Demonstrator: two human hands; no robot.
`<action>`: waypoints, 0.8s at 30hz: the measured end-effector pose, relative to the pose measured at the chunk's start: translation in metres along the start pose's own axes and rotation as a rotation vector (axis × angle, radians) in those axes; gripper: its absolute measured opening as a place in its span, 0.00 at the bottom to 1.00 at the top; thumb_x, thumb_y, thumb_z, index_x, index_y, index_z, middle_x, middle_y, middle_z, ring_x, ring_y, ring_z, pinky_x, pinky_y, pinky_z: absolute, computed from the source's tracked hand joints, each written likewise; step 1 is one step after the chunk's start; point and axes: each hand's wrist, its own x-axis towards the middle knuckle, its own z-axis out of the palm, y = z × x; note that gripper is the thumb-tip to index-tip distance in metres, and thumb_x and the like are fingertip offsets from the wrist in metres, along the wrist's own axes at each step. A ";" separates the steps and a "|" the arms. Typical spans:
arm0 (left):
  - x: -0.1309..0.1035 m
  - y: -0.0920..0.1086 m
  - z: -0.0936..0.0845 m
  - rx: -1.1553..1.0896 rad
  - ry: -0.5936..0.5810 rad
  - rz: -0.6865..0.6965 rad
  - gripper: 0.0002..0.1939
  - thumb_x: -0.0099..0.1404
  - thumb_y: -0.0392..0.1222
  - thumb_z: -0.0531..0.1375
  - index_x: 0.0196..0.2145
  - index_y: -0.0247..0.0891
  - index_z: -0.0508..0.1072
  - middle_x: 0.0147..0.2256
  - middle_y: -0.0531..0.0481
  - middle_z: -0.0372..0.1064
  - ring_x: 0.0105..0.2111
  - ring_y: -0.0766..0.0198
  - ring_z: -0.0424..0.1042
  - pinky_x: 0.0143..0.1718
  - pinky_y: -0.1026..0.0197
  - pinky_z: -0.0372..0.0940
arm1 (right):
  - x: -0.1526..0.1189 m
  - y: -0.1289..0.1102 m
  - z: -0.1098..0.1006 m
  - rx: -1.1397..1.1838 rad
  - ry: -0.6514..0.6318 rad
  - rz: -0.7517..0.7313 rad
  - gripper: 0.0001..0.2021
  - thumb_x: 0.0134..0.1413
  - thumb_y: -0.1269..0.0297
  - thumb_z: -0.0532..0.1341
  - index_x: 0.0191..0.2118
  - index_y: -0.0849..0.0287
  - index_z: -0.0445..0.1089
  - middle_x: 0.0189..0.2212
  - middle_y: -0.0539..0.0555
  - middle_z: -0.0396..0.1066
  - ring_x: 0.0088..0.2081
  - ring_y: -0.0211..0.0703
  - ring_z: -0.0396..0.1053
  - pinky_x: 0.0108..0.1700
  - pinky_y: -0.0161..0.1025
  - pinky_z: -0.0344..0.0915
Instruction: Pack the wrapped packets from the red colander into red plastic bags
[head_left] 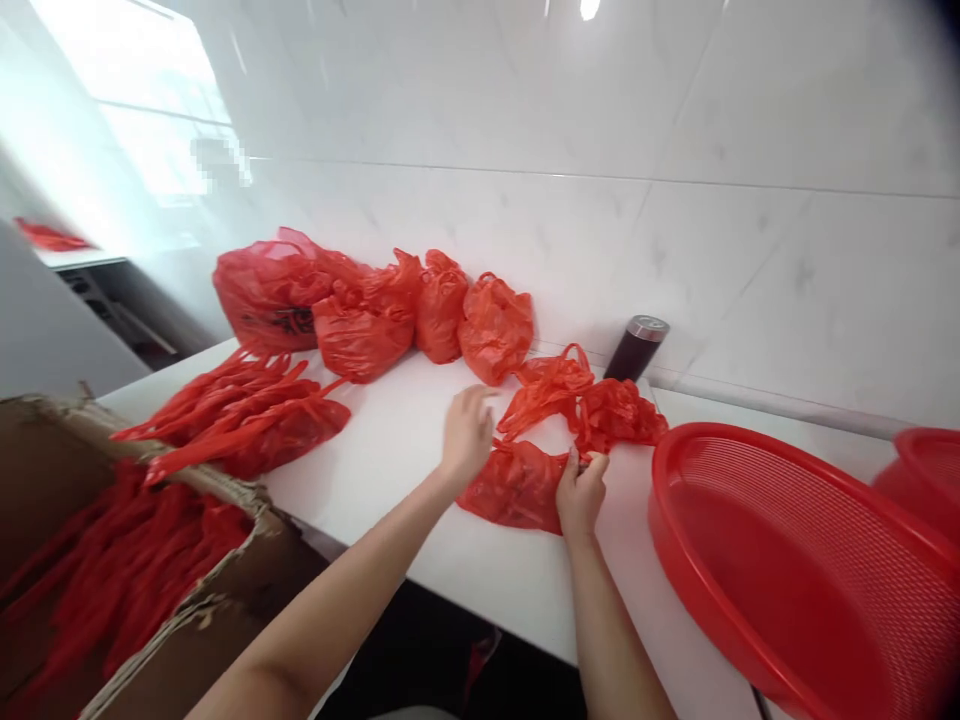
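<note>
A filled red plastic bag lies on the white table in front of me. My right hand is closed on the right edge of this bag, with thumb and fingers pinching the plastic. Over the bag's left end hovers my left hand, its fingers stretched out and nothing seen in them. Just beyond are a loose crumpled red bag and a second bunched red bag. What the bag in front of me contains cannot be made out through the plastic.
Several filled red bags stand along the tiled wall. Flat red bags lie in a pile at left, above a cardboard box holding more. A dark tumbler stands at the back. Red plastic baskets occupy the right side.
</note>
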 end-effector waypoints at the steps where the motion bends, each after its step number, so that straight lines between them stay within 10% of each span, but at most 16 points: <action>1: 0.000 0.008 0.004 0.007 -0.093 0.059 0.16 0.71 0.41 0.48 0.52 0.41 0.67 0.53 0.42 0.66 0.56 0.59 0.62 0.55 0.55 0.59 | -0.001 0.000 0.000 0.039 -0.001 -0.008 0.13 0.61 0.51 0.48 0.40 0.56 0.54 0.30 0.59 0.71 0.32 0.51 0.71 0.30 0.38 0.56; 5: 0.002 0.022 0.017 0.041 -0.487 0.178 0.13 0.65 0.47 0.59 0.41 0.35 0.72 0.37 0.46 0.72 0.39 0.59 0.72 0.44 0.52 0.67 | -0.005 -0.001 -0.003 0.159 0.019 -0.004 0.17 0.59 0.47 0.50 0.41 0.56 0.53 0.28 0.56 0.72 0.30 0.49 0.71 0.31 0.37 0.59; 9: 0.012 0.012 -0.022 0.047 -0.611 0.195 0.10 0.63 0.45 0.60 0.39 0.38 0.73 0.36 0.49 0.73 0.37 0.60 0.71 0.40 0.55 0.65 | -0.006 -0.001 -0.006 0.252 0.004 0.011 0.19 0.58 0.46 0.53 0.45 0.55 0.54 0.22 0.49 0.70 0.25 0.44 0.70 0.31 0.36 0.61; 16: 0.005 -0.015 -0.195 -0.128 -0.558 0.009 0.16 0.64 0.53 0.55 0.40 0.39 0.72 0.36 0.51 0.72 0.35 0.62 0.71 0.35 0.63 0.65 | 0.000 0.003 -0.003 0.339 -0.071 0.102 0.16 0.56 0.52 0.56 0.44 0.56 0.59 0.22 0.46 0.68 0.22 0.39 0.66 0.29 0.35 0.60; 24: -0.098 -0.104 -0.369 -0.431 0.027 -0.669 0.32 0.54 0.58 0.65 0.53 0.41 0.68 0.38 0.54 0.75 0.37 0.58 0.73 0.41 0.54 0.70 | -0.013 0.000 0.004 0.353 -0.219 0.050 0.16 0.53 0.53 0.60 0.43 0.57 0.61 0.21 0.45 0.65 0.18 0.36 0.61 0.22 0.32 0.58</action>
